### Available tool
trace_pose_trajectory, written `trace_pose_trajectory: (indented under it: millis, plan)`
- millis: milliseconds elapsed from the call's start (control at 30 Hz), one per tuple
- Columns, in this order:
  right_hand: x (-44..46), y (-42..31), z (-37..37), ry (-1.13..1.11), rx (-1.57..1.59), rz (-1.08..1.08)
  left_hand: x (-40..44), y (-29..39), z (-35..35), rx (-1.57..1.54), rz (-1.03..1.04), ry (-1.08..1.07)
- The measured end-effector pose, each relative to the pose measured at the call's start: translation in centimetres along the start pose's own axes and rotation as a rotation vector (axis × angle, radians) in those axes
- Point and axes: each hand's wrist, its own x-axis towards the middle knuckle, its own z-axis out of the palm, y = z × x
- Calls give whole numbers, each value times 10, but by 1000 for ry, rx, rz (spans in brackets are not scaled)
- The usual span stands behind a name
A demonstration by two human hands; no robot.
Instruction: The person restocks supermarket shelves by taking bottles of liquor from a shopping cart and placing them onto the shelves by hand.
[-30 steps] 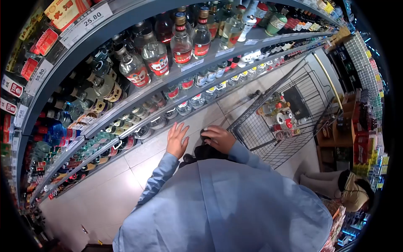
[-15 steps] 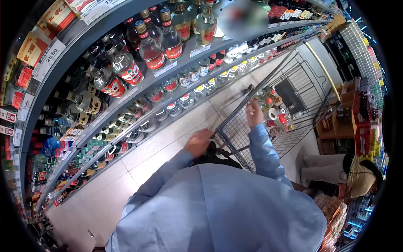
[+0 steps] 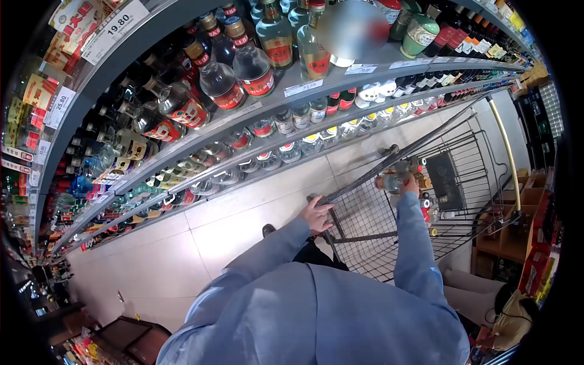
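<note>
The right hand (image 3: 411, 184) grips a bottle (image 3: 391, 182) in its fingers over the cart (image 3: 377, 169); the left hand (image 3: 315, 216), fingers spread, is beside its corner.

Pale blue, that shirt (image 3: 267, 316), plain all over! The cart (image 3: 371, 236) runs a dark wire grid (handle (image 3: 507, 152) in creamy yellow), the gripped bottle (image 3: 392, 182) looks pale, and a jar (image 3: 420, 36) shows soft green.
</note>
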Motion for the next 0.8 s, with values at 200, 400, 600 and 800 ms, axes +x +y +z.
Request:
trace_pose_trajectory:
  millis: [200,400,600,800]
  plan:
    - [-1,-11,-11,-87,-9,-110,1,-3,-4,-35,-4,57]
    - [-11,-37,-7,-22,-8,-116,23,-35,-13,198,-40,-134]
    - [-18,-77,-25,-50,-93,-183,41,-73,-31,140,-111,-238]
    - [-35,-75,1,-57,-64,-165,53,-108,-40,205,-58,-302]
